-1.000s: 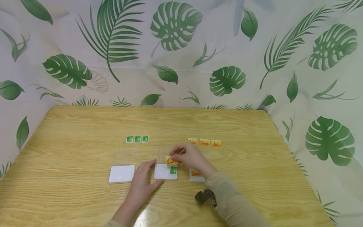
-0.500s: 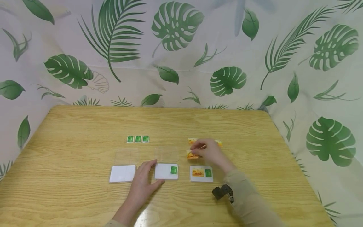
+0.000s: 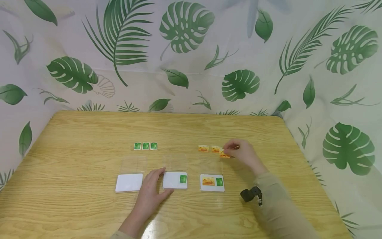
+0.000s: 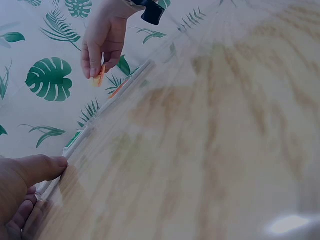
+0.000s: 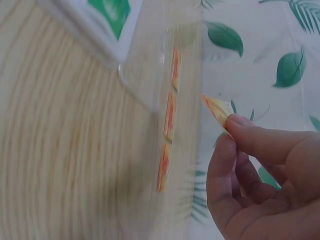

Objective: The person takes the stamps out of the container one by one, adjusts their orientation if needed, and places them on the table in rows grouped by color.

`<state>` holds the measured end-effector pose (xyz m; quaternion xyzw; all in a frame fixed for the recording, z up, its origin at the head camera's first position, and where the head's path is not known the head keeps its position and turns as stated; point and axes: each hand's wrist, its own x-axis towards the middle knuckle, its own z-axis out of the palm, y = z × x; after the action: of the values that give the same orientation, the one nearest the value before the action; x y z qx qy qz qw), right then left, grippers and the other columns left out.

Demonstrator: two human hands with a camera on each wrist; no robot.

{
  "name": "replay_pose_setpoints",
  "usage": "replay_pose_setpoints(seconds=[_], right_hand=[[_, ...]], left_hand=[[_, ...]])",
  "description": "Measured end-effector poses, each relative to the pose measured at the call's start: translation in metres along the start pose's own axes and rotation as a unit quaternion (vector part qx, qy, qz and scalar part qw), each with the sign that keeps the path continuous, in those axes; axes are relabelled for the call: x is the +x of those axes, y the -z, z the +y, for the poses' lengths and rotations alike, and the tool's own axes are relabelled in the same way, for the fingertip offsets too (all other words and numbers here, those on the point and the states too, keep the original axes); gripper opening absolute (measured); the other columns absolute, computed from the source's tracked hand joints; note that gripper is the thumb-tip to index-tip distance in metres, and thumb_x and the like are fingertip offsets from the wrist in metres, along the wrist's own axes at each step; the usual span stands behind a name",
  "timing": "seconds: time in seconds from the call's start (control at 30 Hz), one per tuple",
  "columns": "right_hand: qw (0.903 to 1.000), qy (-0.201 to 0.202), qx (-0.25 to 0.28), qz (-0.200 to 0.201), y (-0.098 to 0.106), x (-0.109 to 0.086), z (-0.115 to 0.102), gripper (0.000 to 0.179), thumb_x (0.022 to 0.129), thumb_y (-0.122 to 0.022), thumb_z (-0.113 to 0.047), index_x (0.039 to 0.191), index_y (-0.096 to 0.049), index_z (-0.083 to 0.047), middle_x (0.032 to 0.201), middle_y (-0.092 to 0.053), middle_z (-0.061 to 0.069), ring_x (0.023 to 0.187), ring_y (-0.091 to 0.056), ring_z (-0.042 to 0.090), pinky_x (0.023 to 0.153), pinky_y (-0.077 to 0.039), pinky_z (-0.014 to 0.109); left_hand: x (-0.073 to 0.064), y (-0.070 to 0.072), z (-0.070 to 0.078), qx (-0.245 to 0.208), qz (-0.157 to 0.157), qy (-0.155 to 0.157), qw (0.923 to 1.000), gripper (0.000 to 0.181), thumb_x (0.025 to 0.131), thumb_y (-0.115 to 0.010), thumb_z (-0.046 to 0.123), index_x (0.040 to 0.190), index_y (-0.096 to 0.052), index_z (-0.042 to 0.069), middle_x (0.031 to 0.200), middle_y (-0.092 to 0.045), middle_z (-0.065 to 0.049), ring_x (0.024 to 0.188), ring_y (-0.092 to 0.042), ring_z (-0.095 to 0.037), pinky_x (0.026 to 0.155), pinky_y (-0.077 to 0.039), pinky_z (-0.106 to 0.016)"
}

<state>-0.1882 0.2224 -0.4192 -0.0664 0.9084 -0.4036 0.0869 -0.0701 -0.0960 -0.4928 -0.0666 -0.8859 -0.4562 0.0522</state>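
Orange stamp (image 5: 219,111) moved rightward, pinched by right grip (image 3: 244,155), jutting out

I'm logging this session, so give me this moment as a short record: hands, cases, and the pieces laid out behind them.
Left hand: grips the middle white case
Right hand: pinches a loose orange piece, held above the table
Left white case: plain top
Middle case contents: one green piece, right end
Right white case: orange picture left, green square right
Clear panels: one behind each case
Back left: three green pieces in a row
Back right: three orange pieces in a row
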Motion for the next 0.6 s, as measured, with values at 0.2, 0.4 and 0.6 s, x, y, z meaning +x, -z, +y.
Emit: replay_pose_setpoints(seconds=[0.2, 0.4, 0.6], right_hand=[[0.9998, -0.007, 0.009, 0.017, 0.017, 0.001, 0.017, 0.021, 0.091, -0.065, -0.011, 0.108, -0.067, 0.003, 0.102, -0.066, 0.017, 0.087, -0.063, 0.026, 0.075, -0.056, 0.04], [0.9989, -0.012, -0.019, 0.04, 0.026, 0.006, 0.029, 0.018, 0.091, -0.065, -0.009, 0.105, -0.068, 0.002, 0.101, -0.066, 0.017, 0.087, -0.061, 0.024, 0.07, -0.054, 0.029], [0.9964, -0.034, -0.059, 0.05, 0.03, 0.01, 0.036, 0.016, 0.091, -0.064, -0.009, 0.102, -0.069, 0.0, 0.099, -0.066, 0.016, 0.087, -0.059, 0.026, 0.071, -0.049, 0.031]], left_hand=[[0.0, 0.001, 0.0, -0.004, -0.002, 0.002, 1.0, 0.072, 0.071, -0.084, 0.018, 0.133, -0.05, 0.005, 0.127, -0.054, -0.006, 0.118, -0.048, -0.025, 0.105, -0.038, -0.043], [0.0, 0.001, 0.0, -0.005, -0.005, 0.007, 1.0, 0.071, 0.072, -0.084, 0.018, 0.133, -0.049, 0.006, 0.128, -0.054, -0.007, 0.12, -0.047, -0.026, 0.106, -0.037, -0.044], [0.0, 0.001, 0.0, -0.006, -0.005, 0.006, 1.0, 0.071, 0.072, -0.084, 0.018, 0.133, -0.049, 0.006, 0.128, -0.054, -0.007, 0.12, -0.048, -0.027, 0.106, -0.037, -0.045]])
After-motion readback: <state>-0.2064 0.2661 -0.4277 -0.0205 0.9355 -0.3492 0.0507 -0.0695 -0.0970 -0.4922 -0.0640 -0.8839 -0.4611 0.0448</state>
